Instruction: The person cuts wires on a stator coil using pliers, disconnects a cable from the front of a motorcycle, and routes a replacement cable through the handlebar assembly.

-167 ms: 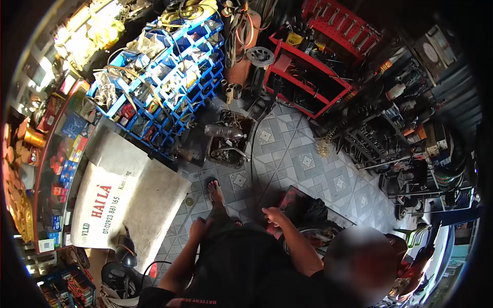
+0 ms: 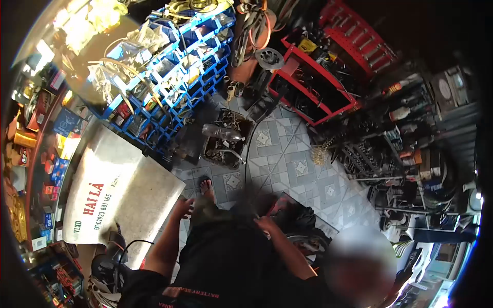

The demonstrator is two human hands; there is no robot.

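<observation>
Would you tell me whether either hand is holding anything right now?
Left hand is open and empty. Right hand is closed at the dark shorts; whether it holds anything cannot be told.

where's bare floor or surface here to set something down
Free: the patterned grey floor tiles between the red metal tool rack and the dark box of metal parts; also the white lettered board beside the left hand. Crowded: the blue bin shelves and the cluttered right-side racks.
</observation>
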